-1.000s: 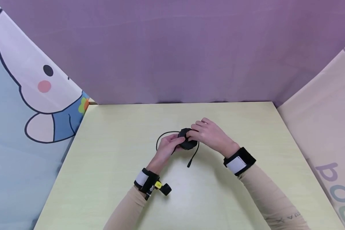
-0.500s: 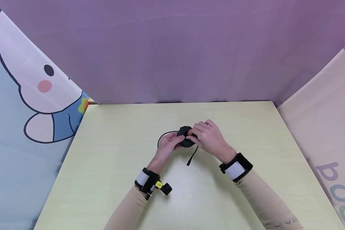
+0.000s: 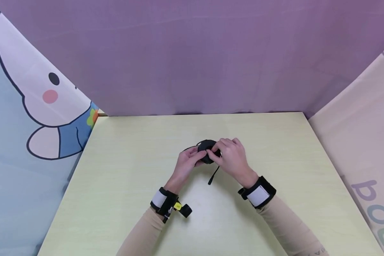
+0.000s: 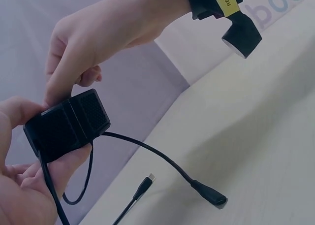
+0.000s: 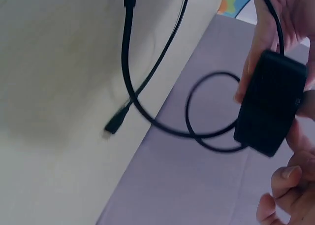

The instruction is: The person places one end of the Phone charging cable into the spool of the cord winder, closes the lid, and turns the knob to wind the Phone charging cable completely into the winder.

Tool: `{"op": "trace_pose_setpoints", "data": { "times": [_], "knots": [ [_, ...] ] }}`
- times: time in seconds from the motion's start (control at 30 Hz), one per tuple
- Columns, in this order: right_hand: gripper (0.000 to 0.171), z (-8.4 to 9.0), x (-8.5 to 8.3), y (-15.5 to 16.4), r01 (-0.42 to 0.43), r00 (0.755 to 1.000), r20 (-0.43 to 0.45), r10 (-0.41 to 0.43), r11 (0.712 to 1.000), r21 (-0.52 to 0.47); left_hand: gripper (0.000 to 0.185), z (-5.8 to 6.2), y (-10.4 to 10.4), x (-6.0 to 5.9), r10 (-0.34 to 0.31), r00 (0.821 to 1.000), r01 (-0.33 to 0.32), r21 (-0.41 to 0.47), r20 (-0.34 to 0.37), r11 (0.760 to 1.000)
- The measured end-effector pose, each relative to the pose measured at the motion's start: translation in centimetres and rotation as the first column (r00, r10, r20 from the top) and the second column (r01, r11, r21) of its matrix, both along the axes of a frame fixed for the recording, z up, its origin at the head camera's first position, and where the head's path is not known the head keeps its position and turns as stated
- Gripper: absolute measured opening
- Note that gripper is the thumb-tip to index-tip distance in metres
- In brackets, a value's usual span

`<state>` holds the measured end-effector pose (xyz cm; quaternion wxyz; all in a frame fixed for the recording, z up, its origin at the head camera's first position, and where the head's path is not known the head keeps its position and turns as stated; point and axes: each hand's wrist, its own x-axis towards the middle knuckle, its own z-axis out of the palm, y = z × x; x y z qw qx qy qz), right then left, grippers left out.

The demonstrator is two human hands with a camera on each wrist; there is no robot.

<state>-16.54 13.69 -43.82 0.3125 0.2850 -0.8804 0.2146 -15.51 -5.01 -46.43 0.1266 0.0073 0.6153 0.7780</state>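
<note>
A small black device [image 3: 206, 145] with a broad many-sided face and black cables is held up over the middle of the table. My left hand [image 3: 187, 164] grips its left side, thumb on the face and fingers behind. At its right side, my right hand [image 3: 233, 156] pinches it with thumb and index finger, the other fingers curled. The left wrist view shows its ridged side [image 4: 93, 112], a cable ending in a thick black connector [image 4: 209, 193], and a slim plug [image 4: 143, 186] with a metal tip. A cable loop [image 5: 189, 104] hangs beside it in the right wrist view.
The pale table [image 3: 131, 160] lies below both hands. A purple curtain [image 3: 192, 64] rises behind it, with printed cloths to the left [image 3: 44, 135] and right [image 3: 355, 142]. A strap with a small black camera [image 3: 186, 210] sits on the left wrist.
My right hand and forearm have moved a little left and toward me, the hand turning more upright. The device has risen slightly in view. The cable loop at its left shows less.
</note>
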Motion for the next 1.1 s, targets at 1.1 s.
{"op": "trace_pose_setpoints", "data": {
  "times": [1.1],
  "knots": [
    [0.023, -0.9, 1.5, -2.5, 0.202, 0.967, 0.223, -0.126, 0.910, -0.361, 0.036, -0.6, 0.6, -0.1, 0.029, 0.999, -0.030, -0.023, -0.039, 0.999]
  ]
}}
